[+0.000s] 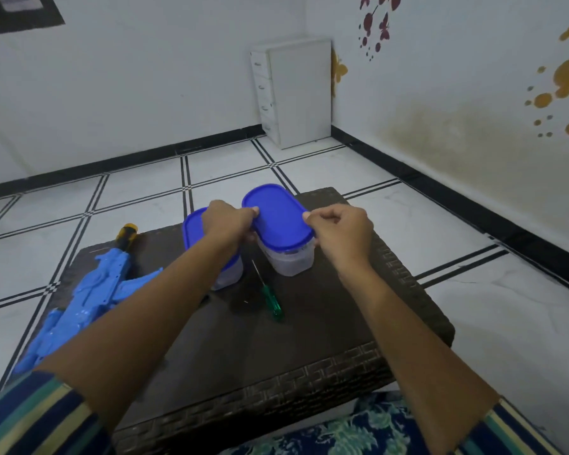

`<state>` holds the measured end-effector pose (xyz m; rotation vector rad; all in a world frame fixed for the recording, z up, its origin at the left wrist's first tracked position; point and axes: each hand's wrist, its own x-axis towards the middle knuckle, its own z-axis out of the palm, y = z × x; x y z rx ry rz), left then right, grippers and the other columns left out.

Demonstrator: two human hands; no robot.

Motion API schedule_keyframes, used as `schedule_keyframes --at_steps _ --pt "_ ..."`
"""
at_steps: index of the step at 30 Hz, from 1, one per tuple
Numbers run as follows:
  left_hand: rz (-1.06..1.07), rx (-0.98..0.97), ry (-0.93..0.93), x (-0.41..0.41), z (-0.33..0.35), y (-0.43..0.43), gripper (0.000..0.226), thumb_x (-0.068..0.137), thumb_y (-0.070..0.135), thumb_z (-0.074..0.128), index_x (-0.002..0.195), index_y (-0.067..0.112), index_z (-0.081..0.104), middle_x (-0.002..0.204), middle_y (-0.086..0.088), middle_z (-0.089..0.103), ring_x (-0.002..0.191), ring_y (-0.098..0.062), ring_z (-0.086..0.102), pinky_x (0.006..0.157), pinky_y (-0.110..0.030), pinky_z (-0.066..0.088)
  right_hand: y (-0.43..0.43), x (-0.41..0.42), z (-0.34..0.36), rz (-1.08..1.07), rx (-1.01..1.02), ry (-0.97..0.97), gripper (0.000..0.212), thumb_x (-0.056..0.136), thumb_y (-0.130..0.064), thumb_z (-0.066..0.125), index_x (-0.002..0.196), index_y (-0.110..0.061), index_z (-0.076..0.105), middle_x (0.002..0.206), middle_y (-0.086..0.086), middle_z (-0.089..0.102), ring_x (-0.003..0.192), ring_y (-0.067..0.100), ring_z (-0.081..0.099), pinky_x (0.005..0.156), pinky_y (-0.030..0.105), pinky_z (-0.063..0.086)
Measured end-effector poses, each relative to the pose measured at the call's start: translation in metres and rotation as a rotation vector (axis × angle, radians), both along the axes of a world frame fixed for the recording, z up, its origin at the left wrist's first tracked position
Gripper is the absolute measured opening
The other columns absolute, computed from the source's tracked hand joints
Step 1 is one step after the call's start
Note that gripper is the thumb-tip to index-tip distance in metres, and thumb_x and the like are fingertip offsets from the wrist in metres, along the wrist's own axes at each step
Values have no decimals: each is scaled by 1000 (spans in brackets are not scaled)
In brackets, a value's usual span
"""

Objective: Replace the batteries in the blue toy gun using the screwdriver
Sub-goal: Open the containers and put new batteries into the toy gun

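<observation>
The blue toy gun (89,297) lies along the left edge of the dark woven table (309,339), its yellow-and-black muzzle pointing away from me. A green-handled screwdriver (270,298) rests on the table in front of two clear plastic containers with blue lids. My left hand (225,221) and my right hand (340,233) grip opposite edges of the blue lid (278,218) on the right container (291,261), which sits tilted. The left container (224,270) stands partly hidden behind my left forearm.
The table stands on a white tiled floor with black lines. A white drawer cabinet (293,93) sits in the far corner against the walls. Patterned blue fabric (358,428) lies at the table's near edge.
</observation>
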<state>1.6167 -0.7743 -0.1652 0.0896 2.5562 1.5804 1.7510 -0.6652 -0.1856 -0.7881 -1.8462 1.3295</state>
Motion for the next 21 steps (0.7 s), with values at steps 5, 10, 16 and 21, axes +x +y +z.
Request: schedule_keyframes --at_steps 5,10,16,21 --pt "-134 -417 287 0 -7 5 23 85 16 61 74 -4 63 59 -13 62 53 -22 58 49 -29 47 -3 -3 -5 -35 347 -224 18 84 -9 59 72 -1 69 66 11 68 63 21 63 55 28 50" --pt "-148 -479 347 -1 -6 6 24 90 15 58 70 1 59 52 -8 57 48 -16 55 43 -22 39 3 -7 -8 -10 298 -297 20 86 -12 63 72 0 69 69 12 69 63 20 63 63 30 54" --pt "-211 -413 -182 -12 15 14 31 99 21 50 76 0 53 43 -12 60 35 -12 52 43 -17 43 11 -10 -10 30 -149 -257 27 79 -22 77 74 4 73 71 16 73 66 27 72 71 37 62" --pt "-220 -251 -393 -8 13 16 17 99 9 47 104 -3 57 57 -11 58 40 -11 50 37 -17 45 16 -14 -3 31 -195 -363 15 72 -14 79 72 0 72 65 10 71 58 21 71 65 39 63"
